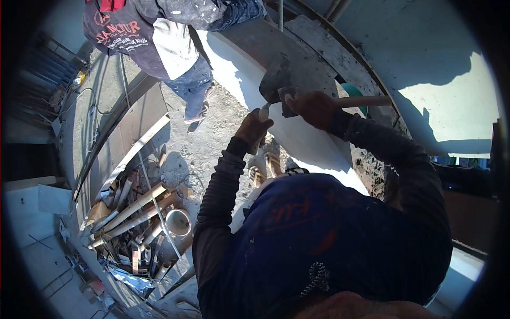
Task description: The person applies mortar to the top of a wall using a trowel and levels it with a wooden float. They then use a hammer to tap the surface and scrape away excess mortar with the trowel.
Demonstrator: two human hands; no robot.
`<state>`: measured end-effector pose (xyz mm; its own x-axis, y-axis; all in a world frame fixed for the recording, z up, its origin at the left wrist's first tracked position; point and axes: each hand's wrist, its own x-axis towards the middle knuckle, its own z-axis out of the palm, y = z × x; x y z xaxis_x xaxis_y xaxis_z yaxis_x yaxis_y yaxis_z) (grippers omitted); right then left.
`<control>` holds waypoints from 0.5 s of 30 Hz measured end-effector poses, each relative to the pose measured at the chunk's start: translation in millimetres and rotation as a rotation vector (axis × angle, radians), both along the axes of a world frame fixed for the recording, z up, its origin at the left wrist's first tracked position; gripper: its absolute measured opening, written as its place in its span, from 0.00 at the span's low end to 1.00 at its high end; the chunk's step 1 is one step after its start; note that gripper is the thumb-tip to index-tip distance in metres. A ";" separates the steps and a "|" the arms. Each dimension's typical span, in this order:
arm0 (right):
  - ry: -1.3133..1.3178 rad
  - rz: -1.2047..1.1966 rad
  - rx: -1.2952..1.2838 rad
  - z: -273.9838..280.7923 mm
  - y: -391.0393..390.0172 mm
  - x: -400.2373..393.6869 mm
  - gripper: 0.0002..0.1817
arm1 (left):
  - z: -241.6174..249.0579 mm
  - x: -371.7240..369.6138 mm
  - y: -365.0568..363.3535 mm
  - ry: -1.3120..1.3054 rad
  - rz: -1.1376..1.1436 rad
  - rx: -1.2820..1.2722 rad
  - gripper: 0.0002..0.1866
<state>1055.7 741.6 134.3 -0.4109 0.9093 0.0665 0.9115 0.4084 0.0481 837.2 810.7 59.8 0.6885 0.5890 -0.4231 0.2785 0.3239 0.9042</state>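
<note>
My right hand [314, 109] is closed round a hammer [366, 101], close up to its head. Its wooden handle sticks out to the right past my wrist, and the dark blocky head [288, 102] points toward my other hand. With fingers wrapped, my left hand [254, 129] grips a slim tool with a pale rounded end [263, 114]; the fingers hide most of it. Both hands are in front of my chest, a short gap apart. Below and beyond them a long pale board [297, 135] runs diagonally, partly sunlit, with dark shadows across it.
Another person [154, 42] stands beyond the board at upper left. A heap of wood and pipe offcuts [133, 223] lies at lower left around a bucket [178, 222]. A thin pole [154, 196] crosses this pile. Dusty ground [212, 143] lies between. A pale wall [425, 58] rises at right.
</note>
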 end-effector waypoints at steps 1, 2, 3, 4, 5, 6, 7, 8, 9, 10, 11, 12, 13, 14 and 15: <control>-0.091 0.024 0.011 -2.3 11.3 6.9 0.13 | 0.1 0.1 1.2 0.001 -0.021 0.003 0.17; -0.132 -0.006 0.028 -2.8 27.2 15.7 0.14 | 1.0 0.9 2.5 0.000 -0.023 0.002 0.17; -0.118 -0.075 0.021 -1.9 51.2 27.1 0.15 | 3.2 2.0 2.0 0.022 -0.024 -0.008 0.17; -0.105 -0.143 0.016 -1.3 70.2 37.5 0.15 | 4.3 3.4 0.5 0.043 -0.022 -0.016 0.18; -0.102 -0.141 0.016 -1.9 75.6 42.8 0.15 | 3.8 3.6 -2.3 0.046 -0.020 -0.016 0.18; -0.028 -0.136 0.098 0.7 79.7 43.4 0.16 | 3.8 1.9 -4.2 0.010 -0.010 -0.049 0.18; 0.048 -0.127 0.186 3.4 84.7 42.2 0.16 | 4.4 -0.9 -3.3 -0.026 0.003 -0.075 0.17; 0.053 -0.115 0.195 3.5 78.4 40.2 0.16 | -0.9 -3.1 -4.3 0.014 0.007 -0.081 0.15; -0.046 -0.190 0.017 10.5 57.2 31.9 0.21 | -4.5 -8.4 -6.3 0.082 -0.042 -0.030 0.14; -0.149 -0.263 -0.164 13.7 44.9 31.6 0.25 | -8.2 -12.5 -9.8 0.084 -0.051 0.007 0.14; -0.149 -0.253 -0.167 11.3 43.8 39.5 0.25 | -11.1 -16.3 -13.1 0.090 -0.063 0.040 0.14; -0.054 -0.202 -0.050 11.8 42.6 45.8 0.26 | -11.0 -16.1 -15.5 0.092 -0.054 0.033 0.14; 0.045 -0.153 0.063 9.4 41.1 47.4 0.27 | -9.3 -14.8 -19.5 0.067 -0.051 0.010 0.14; 0.049 -0.145 0.058 8.4 42.8 48.7 0.27 | -8.5 -13.0 -21.7 0.041 -0.046 -0.008 0.14; 0.066 -0.155 0.086 19.4 45.9 43.8 0.27 | -11.7 -11.7 -22.7 0.046 -0.041 -0.011 0.14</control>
